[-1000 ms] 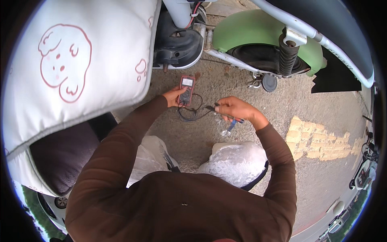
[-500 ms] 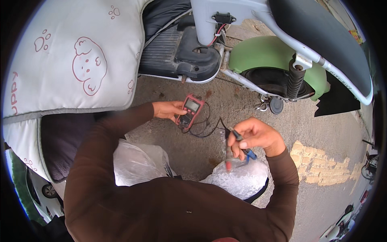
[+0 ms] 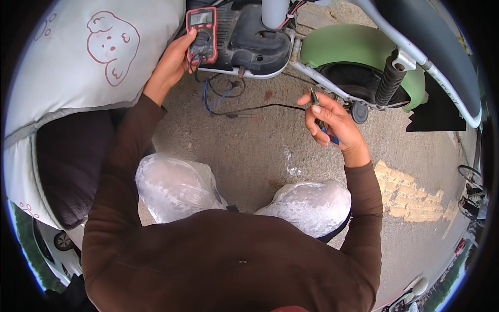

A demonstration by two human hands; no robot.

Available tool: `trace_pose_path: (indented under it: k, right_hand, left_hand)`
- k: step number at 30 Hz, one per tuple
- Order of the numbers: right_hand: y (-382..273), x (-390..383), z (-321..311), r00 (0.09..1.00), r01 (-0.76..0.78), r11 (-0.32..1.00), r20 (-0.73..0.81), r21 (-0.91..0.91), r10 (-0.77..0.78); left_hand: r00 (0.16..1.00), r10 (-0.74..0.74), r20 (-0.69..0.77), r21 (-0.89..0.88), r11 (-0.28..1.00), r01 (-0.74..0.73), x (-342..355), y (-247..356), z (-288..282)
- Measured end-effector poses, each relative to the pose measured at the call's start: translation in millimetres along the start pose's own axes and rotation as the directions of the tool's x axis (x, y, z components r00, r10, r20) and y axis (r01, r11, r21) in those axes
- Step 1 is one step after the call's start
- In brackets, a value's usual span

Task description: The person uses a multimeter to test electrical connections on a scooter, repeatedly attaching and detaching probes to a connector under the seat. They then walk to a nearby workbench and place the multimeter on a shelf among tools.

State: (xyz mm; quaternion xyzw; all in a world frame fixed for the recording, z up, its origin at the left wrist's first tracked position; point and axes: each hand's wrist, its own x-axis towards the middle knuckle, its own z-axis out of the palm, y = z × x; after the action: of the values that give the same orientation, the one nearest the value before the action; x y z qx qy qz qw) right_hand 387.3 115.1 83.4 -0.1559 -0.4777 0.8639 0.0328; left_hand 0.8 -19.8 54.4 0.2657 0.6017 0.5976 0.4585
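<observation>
A red and black multimeter point(image 3: 201, 35) is in my left hand point(image 3: 170, 65), thumb over its edge, held against the scooter's dark footboard. Its black lead point(image 3: 270, 106) runs down from the meter and across to my right hand point(image 3: 335, 122). The right fingers are curled round a dark test probe point(image 3: 314, 98) that points up and away from me. A blue end point(image 3: 331, 138) shows below the same hand; whether it belongs to the probe or a second tool, I cannot tell. On the ground below the meter lie a tangled blue wire point(image 3: 209, 99) and a thin stick with a reddish end point(image 3: 244, 116).
A scooter spans the far side, with its ribbed footboard point(image 3: 260, 47), green rear fender point(image 3: 353, 46) and coil shock absorber point(image 3: 391, 82). A padded light-grey cover point(image 3: 67, 78) with a dog drawing hangs at left. Clear plastic wraps my knees point(image 3: 176, 182). A yellowish patch point(image 3: 410, 200) marks the ground at right.
My left hand has carried the multimeter up and left to the footboard. My right hand has moved farther away from me. A blue wire and reddish-ended stick now show on the ground.
</observation>
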Motion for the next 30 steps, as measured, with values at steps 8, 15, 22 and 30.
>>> trace_pose_path:
  k: [8, 15, 22, 30]
  right_hand:
    - [80, 19, -32, 0.956, -0.281, 0.943, -0.036, 0.18, 0.291]
    - [216, 39, -84, 0.833, -0.233, 0.703, -0.235, 0.672, 0.501]
    - [231, 67, -67, 0.793, -0.238, 0.875, -0.436, 0.422, 0.426]
    - [141, 39, -59, 0.836, -0.182, 0.983, -0.527, -0.003, 0.153]
  left_hand:
    - [0.765, 0.639, -0.088, 0.771, 0.529, -0.353, 36, -16, -19]
    - [0.451, 0.466, 0.762, 0.476, 0.07, -0.877, -93, -11, 59]
    - [0.422, -0.63, 0.652, 0.637, 0.153, -0.755, -112, -229, 66]
    - [0.873, -0.405, 0.273, 0.923, -0.146, -0.357, -36, -284, 101]
